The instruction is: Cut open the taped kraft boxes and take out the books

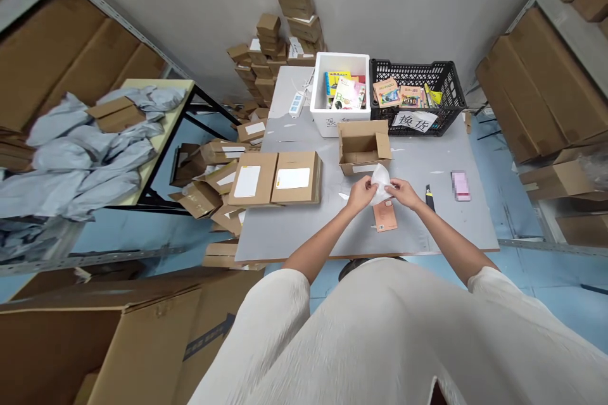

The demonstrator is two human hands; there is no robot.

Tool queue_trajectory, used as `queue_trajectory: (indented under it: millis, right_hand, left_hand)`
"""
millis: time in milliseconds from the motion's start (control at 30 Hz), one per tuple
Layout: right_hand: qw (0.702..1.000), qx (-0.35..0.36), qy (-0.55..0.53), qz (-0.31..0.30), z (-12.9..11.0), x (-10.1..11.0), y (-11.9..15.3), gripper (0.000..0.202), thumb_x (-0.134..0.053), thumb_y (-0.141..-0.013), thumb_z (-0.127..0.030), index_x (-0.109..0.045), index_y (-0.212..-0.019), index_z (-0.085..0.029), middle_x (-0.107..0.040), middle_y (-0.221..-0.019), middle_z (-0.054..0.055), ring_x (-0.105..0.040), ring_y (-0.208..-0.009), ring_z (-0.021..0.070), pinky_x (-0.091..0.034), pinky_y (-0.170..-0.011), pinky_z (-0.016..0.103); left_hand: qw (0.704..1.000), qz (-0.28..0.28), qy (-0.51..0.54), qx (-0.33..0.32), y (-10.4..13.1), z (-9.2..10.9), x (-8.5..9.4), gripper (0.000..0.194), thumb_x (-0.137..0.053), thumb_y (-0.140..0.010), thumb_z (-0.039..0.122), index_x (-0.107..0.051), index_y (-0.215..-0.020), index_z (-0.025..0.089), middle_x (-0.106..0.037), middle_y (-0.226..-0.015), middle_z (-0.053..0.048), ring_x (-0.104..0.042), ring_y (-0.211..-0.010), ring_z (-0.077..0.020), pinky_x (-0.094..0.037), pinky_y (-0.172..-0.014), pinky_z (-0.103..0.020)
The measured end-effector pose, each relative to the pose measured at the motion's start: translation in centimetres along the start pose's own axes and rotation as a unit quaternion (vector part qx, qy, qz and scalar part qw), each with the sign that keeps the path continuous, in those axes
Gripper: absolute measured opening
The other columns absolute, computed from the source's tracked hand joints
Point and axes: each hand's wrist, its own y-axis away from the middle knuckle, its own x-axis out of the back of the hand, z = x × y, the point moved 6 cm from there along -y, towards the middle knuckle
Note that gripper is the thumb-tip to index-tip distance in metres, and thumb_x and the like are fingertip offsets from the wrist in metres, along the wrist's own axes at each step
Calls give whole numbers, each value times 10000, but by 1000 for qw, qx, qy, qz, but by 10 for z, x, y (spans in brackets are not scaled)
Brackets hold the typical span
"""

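Handling a thin white sheet with both hands looks like the step under way, probably opening or smoothing it. From the left of the frame, grey bags lie heaped on a side table, with a large open carton at lower left. Left of centre, two closed boxes sit side by side on the grey worktable, pale labels facing up. The white bin with books stands at upper centre.

Just right of centre, the left hand pinches one side of the white sheet, fingers narrow, in front of a small open box. An orange-pink flat item lies below the sheet, its top edge hidden; whether they touch I cannot tell. The right hand pinches the sheet's other side, also narrow.

The next move seems to call for a light, even grip from both hands, since the sheet looks flimsy and could tear or crumple. Farther right are the black crate, higher up, then a cutter and a pink-faced device.
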Motion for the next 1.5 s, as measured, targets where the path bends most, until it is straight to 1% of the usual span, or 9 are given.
queue_trajectory:
  millis: [133, 267, 533, 633, 767, 867, 1133, 1333, 1500]
  right_hand:
    - [995, 64, 80, 0, -40, -1, -6, 412, -707, -871, -618, -659, -817, -212, -644, -809, 9, -585, -823, 207, -504, -766, 317]
    - [983, 135, 126, 21, -80, 1, -20, 306, -642, -932, -510, -675, -856, -215, -672, -853, 22, -596, -853, 220, -465, -777, 312]
    - [919, 282, 228, 154, -136, 11, -89, 171, -592, -962, -333, -702, -1029, -221, -675, -1000, 65, -592, -914, 241, -493, -875, 341]
    - [914, 276, 261, 146, -126, 3, -120, 153, -575, -946, -282, -702, -1008, -223, -674, -1030, 85, -597, -971, 262, -510, -912, 358]
    - [927, 183, 318, 73, -88, -11, -151, 175, -592, -892, -205, -735, -993, -202, -693, -975, 91, -622, -968, 275, -525, -938, 374]
    - [926, 132, 352, 40, -64, -12, -158, 302, -638, -869, -201, -773, -1138, -179, -728, -1126, 125, -645, -1082, 306, -531, -1038, 415]
    - [919, 124, 365, 79, -48, 12, -146, 590, -614, -944, -262, -670, -1527, -196, -605, -1589, 169, -542, -1429, 431, -457, -1211, 609]
    - [930, 105, 349, 41, -43, 4, -135, 464, -526, -1017, -302, -756, -1415, -241, -634, -1590, 122, -519, -1487, 399, -428, -1224, 636]
    - [934, 137, 322, 68, -41, 15, -110, 415, -543, -1011, -303, -793, -1339, -256, -673, -1526, 119, -555, -1447, 367, -431, -1231, 601]
  left_hand:
    - [981, 39, -135, -135, 0, 36, 28, 398, -619, -1017, 238, -637, -1414, 230, -657, -1434, -125, -632, -1280, -286, -514, -1085, -395]
    - [950, 23, -234, -203, -9, 64, 45, 314, -488, -1076, 203, -722, -1279, 256, -659, -1364, -123, -602, -1263, -293, -466, -1096, -425]
    - [943, 127, -210, -223, -57, 93, 89, 324, -480, -1081, 216, -714, -1305, 223, -597, -1307, -125, -627, -1166, -260, -507, -1021, -361]
    - [954, 122, -189, -196, -75, 80, 90, 312, -506, -1070, 225, -719, -1297, 215, -608, -1298, -115, -648, -1121, -251, -521, -1007, -338]
    - [967, 74, -212, -123, -92, 51, 81, 334, -540, -1039, 233, -728, -1315, 225, -660, -1287, -123, -656, -1134, -285, -519, -1055, -385]
    - [965, 55, -245, -80, -95, 36, 76, 387, -582, -1013, 243, -711, -1377, 221, -706, -1290, -160, -628, -1256, -347, -454, -1135, -465]
    - [948, 40, -300, -93, -81, 38, 74, 450, -518, -962, 117, -732, -1335, 251, -666, -1502, -165, -527, -1415, -371, -346, -1172, -585]
    - [938, -5, -330, -104, -75, 37, 61, 440, -531, -963, 171, -724, -1355, 223, -696, -1452, -182, -436, -1508, -385, -247, -1263, -649]
    - [953, 37, -290, -83, -65, 33, 64, 527, -566, -997, 330, -659, -1497, 192, -568, -1608, -225, -321, -1618, -454, -148, -1316, -718]
